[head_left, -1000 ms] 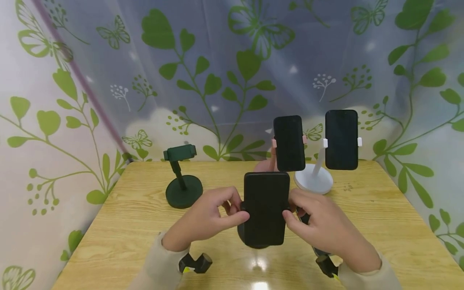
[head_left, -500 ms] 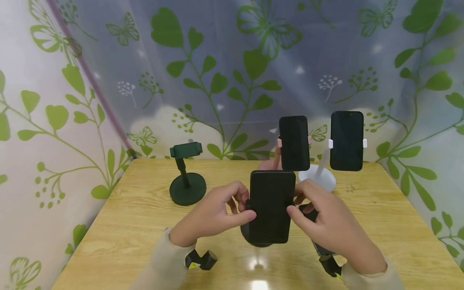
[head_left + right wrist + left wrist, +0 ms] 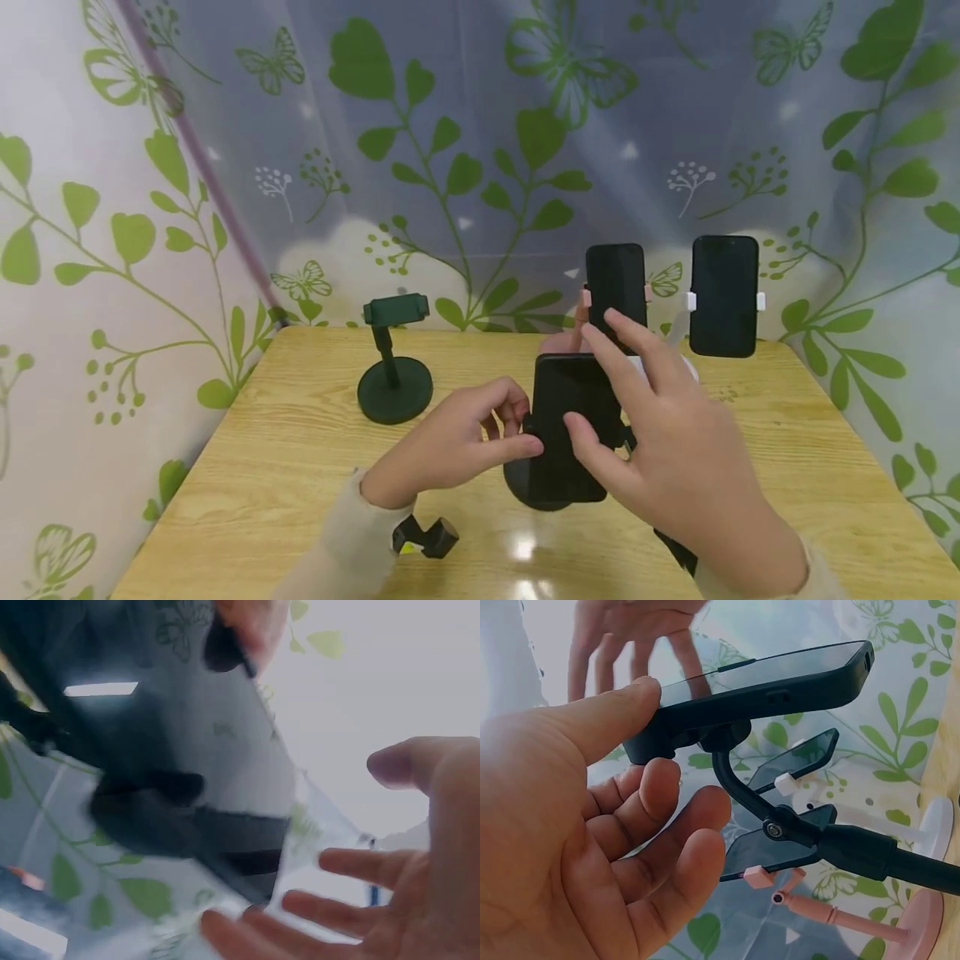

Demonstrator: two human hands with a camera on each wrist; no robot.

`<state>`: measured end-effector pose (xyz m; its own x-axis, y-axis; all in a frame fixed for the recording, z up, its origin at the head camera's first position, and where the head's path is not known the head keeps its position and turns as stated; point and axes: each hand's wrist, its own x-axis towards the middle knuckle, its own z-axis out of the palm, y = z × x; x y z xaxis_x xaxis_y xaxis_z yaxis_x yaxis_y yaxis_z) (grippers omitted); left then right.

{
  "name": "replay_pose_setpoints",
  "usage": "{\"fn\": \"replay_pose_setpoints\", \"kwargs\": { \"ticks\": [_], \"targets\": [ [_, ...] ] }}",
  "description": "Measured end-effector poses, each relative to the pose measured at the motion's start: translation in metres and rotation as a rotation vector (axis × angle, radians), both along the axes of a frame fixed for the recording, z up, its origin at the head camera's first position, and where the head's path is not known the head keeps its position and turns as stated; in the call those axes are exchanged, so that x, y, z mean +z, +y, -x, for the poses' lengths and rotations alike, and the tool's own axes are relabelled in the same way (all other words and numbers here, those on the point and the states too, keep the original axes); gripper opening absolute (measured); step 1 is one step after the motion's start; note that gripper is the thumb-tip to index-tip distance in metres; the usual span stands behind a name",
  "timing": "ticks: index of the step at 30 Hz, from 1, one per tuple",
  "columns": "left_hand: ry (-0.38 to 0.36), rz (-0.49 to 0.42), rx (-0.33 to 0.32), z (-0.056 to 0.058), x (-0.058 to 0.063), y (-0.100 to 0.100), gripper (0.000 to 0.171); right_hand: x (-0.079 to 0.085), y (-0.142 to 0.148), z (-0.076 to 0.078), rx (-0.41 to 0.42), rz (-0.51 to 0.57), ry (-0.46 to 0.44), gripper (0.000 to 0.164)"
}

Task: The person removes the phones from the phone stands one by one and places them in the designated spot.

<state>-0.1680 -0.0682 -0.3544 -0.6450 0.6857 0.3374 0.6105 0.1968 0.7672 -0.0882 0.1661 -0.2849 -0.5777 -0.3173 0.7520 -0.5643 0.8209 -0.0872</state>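
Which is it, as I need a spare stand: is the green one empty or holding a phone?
Empty: the green stand shows no phone in its clamp.

The worktop [image 3: 300, 450] is honey-yellow with streaked wood grain. Midway between its side edges, the front phone [image 3: 553, 392] is plain black, on a black stand [image 3: 855, 851]. Near the far left corner, the holder [image 3: 394, 392] is dark green from base to clamp. Along the far edge, a pink stand [image 3: 919, 930] carries a black handset [image 3: 615, 279]; towards the far right corner, a white stand [image 3: 935, 825] bears a blue-black mobile [image 3: 723, 296]. The backdrop [image 3: 472, 92] is grey-blue and white, printed with green leaves and butterflies and white sprigs, with a purple stripe [image 3: 210, 177]. The sleeves [image 3: 352, 542] are cream.
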Motion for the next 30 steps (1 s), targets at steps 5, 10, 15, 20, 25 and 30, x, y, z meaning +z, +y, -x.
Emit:
{"fn": "replay_pose_setpoints", "kwargs": {
  "ticks": [5,10,15,20,25,30],
  "targets": [
    [0.001,0.009,-0.009,0.000,0.000,0.002,0.019,0.008,-0.017,-0.003,-0.070,-0.154,-0.108,0.074],
    [0.000,0.016,-0.018,0.000,0.001,0.004,0.015,0.010,-0.030,0.003,-0.123,-0.262,-0.223,0.067],
    [-0.002,0.016,-0.022,-0.002,0.001,0.005,0.018,0.007,-0.036,0.009,-0.170,-0.329,-0.225,0.063],
    [-0.004,0.005,-0.024,-0.002,0.001,0.005,0.018,0.000,-0.035,0.018,-0.144,-0.356,-0.071,0.048],
    [0.020,-0.003,-0.023,-0.002,0.000,0.005,0.016,-0.006,-0.032,0.027,-0.116,-0.357,0.063,0.054],
    [0.023,-0.029,-0.021,-0.002,-0.001,0.006,0.017,-0.009,-0.030,0.034,-0.101,-0.353,0.111,0.043]
  ]
}}
